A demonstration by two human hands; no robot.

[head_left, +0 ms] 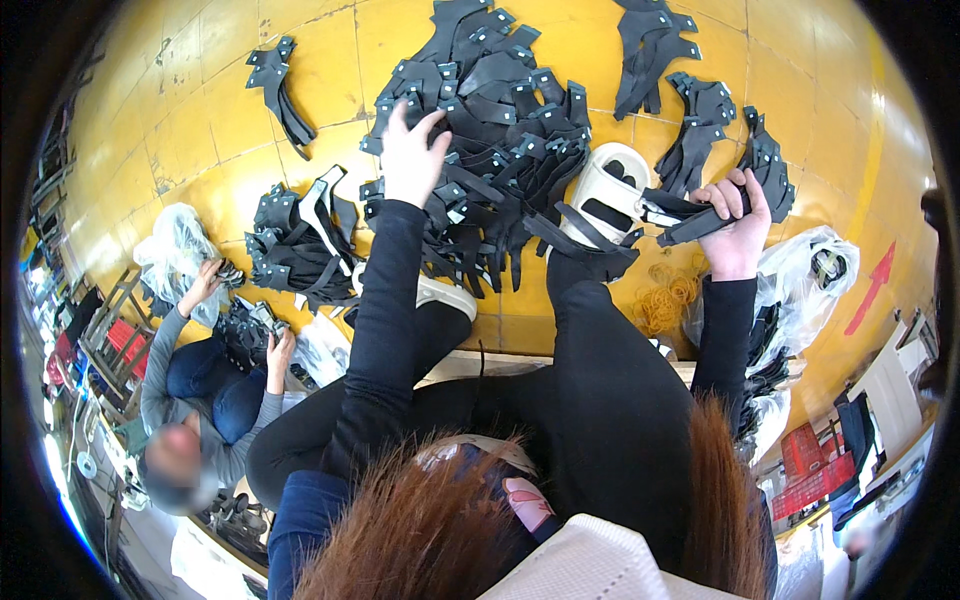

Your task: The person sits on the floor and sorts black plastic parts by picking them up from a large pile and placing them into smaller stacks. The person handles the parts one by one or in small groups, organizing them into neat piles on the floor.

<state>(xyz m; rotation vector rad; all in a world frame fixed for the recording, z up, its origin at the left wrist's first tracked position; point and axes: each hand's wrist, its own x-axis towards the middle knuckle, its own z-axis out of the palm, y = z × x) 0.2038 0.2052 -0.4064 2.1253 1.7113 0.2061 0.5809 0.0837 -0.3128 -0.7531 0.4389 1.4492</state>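
A big heap of black strap pieces [480, 110], with small pale tags on their ends, lies on the yellow floor before me. Over the heap's left side my left hand [412, 160] reaches with fingers spread, holding nothing. My right hand [738, 215] is closed around a small bundle of black straps [690, 222], whose tagged ends stick out toward my foot. The fingers hide part of the bundle. A white sandal [607, 190] on my foot stands between the heap and that hand, with loose straps across it.
Smaller strap bunches lie at the far left [280, 90] and far right [655, 50]. A clear plastic bag [815, 280] and tangled yellow rubber bands [668, 300] are on the right. At left, a seated co-worker [215, 390] handles black pieces beside another plastic bag [178, 250].
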